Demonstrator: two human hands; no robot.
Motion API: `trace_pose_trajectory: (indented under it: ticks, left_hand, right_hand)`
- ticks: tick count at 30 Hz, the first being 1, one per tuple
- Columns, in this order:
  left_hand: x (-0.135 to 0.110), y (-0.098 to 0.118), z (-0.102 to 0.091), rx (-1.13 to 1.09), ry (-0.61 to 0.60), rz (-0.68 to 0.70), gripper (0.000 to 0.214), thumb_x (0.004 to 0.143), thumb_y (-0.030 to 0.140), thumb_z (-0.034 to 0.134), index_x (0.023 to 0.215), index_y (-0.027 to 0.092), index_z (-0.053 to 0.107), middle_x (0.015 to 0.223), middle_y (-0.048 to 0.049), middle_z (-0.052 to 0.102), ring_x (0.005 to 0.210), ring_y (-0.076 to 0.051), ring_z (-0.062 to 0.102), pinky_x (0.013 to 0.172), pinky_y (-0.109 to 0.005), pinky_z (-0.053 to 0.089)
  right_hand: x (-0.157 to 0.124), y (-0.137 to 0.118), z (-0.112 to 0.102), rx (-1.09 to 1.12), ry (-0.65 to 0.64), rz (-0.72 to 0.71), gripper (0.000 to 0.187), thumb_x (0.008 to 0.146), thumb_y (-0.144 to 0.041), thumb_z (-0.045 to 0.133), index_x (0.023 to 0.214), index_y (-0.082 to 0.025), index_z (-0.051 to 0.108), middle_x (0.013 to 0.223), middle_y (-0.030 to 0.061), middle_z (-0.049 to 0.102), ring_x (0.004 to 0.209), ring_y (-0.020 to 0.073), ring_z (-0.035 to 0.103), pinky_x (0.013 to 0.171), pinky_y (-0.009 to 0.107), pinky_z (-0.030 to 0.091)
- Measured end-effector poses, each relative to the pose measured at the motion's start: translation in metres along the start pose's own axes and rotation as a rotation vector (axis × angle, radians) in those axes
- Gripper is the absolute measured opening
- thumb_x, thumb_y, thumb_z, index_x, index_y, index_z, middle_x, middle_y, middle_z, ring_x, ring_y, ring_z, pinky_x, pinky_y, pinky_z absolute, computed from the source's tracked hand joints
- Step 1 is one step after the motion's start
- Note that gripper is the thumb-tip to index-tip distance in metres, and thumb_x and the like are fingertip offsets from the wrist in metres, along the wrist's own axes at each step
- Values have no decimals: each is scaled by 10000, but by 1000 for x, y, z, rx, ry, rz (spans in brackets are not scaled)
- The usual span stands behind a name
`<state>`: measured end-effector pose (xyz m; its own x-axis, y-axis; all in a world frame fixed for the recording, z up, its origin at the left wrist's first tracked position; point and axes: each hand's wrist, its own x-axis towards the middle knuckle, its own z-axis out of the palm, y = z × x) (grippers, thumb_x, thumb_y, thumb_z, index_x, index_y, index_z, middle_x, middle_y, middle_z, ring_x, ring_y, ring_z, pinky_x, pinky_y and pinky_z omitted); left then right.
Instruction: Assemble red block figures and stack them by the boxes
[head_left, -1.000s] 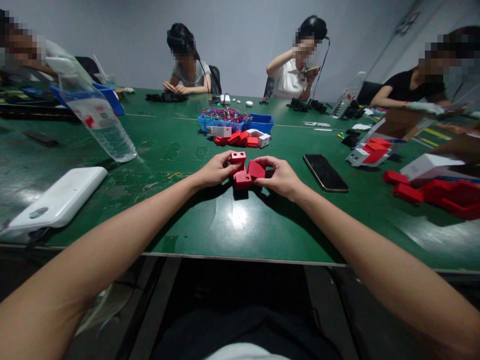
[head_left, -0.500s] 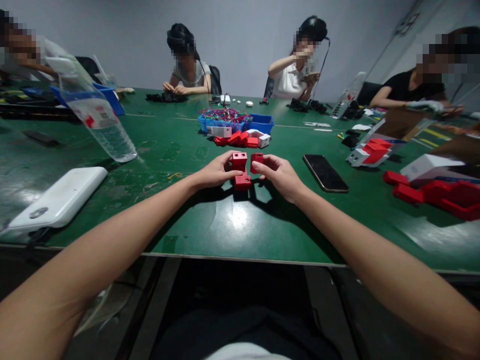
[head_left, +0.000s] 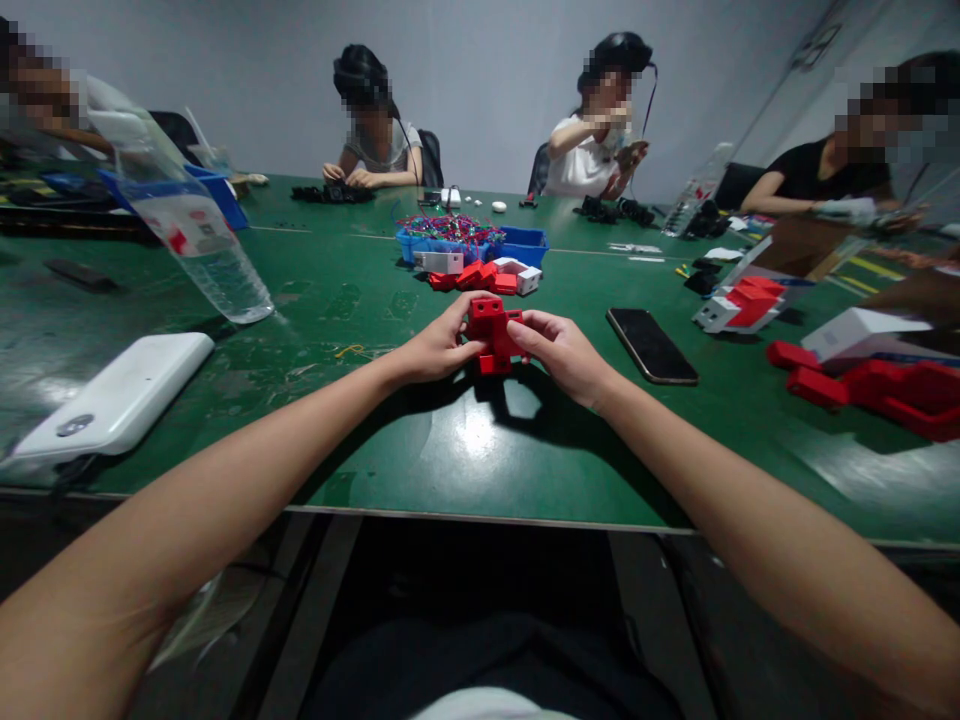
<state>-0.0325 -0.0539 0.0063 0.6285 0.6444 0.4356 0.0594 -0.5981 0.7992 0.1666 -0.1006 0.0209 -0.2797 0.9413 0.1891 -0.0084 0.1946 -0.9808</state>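
Both of my hands meet over the green table (head_left: 465,450), a little above its surface. My left hand (head_left: 435,348) pinches a red plastic housing (head_left: 489,335) from the left side. My right hand (head_left: 562,352) grips a second red piece (head_left: 513,322) and holds it against the housing's right side, so the two red parts touch. Fingers of both hands are closed around the parts. A small heap of red and white blocks (head_left: 487,277) lies further back, in front of a blue bin (head_left: 517,243) full of coloured wires.
A black phone (head_left: 650,344) lies right of my hands. A white device (head_left: 112,392) and a tilted water bottle (head_left: 191,225) sit at the left. Red and white parts (head_left: 885,385) crowd the right edge. Other people work at the far and side edges.
My right hand brought its red piece left and pressed it onto the housing in my left hand. The joined parts rose slightly off the table. A far worker lowered an arm.
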Motion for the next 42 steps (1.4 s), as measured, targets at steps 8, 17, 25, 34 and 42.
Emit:
trace_pose_trajectory:
  ticks: [8, 17, 25, 34, 42]
  left_hand:
    - [1, -1, 3, -47, 13, -16, 551, 797, 154, 563, 1306, 240, 373, 1331, -96, 468, 1097, -194, 597, 953, -349, 518]
    - [1, 2, 4, -55, 32, -20, 570, 755, 155, 585, 1288, 236, 401, 1330, -98, 460, 1091, -194, 578, 930, -334, 512]
    - [1, 1, 3, -6, 17, 19, 602, 736, 111, 565, 1298, 232, 386, 1320, -95, 470, 1094, -189, 576, 935, -318, 503]
    - [2, -1, 4, -28, 20, 7, 602, 733, 129, 576, 1297, 235, 395, 1364, -98, 443, 1095, -193, 577, 934, -327, 504]
    - [2, 1, 2, -4, 12, 11, 546, 806, 176, 568, 1321, 231, 396, 1404, -117, 422, 1197, -232, 532, 985, -360, 489]
  right_hand:
    - [1, 2, 0, -30, 0, -2, 453, 750, -591, 699, 907, -168, 660, 829, 13, 644, 659, 100, 523, 541, 227, 373]
    - [-2, -1, 10, -20, 31, -73, 484, 711, -624, 716, 907, -191, 618, 854, 20, 669, 698, 113, 564, 590, 235, 432]
    - [-1, 1, 8, -92, 45, -82, 458, 694, -577, 756, 881, -186, 609, 829, 17, 665, 723, 129, 599, 685, 269, 486]
    - [1, 2, 9, -153, 98, -84, 451, 749, -596, 702, 914, -186, 616, 856, 39, 684, 792, 158, 630, 711, 278, 506]
    - [-1, 1, 9, -195, 133, -56, 472, 748, -586, 699, 981, -186, 608, 994, 66, 682, 865, 171, 639, 733, 280, 515]
